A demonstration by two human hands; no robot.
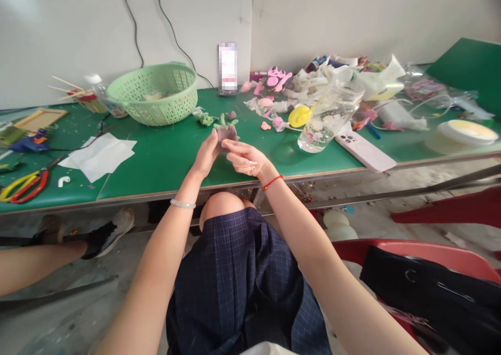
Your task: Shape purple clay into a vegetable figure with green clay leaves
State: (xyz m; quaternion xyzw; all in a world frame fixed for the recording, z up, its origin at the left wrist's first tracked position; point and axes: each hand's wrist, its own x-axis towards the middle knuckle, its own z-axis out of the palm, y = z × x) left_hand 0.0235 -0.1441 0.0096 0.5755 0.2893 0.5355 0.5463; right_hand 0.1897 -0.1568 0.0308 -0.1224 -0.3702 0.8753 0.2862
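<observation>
A small greyish-purple clay figure (227,134) with green clay pieces on top is held up between my hands, above the front part of the green table. My left hand (207,154) is closed around its left side. From the right, my right hand (246,156) has its thumb and forefinger pinched against the front of the figure, the other fingers curled in. Whether a smaller bit sits in that pinch is hidden. Just behind lie green clay pieces (206,119) and a small dark purple lump (231,115).
A green basket (156,109) stands behind left, and an upright phone (227,70) leans against the wall. To the right are a clear cup of water (319,125), a pink phone (366,150) and a lidded tub (464,137). Pliers (29,185) and white paper (99,154) lie left.
</observation>
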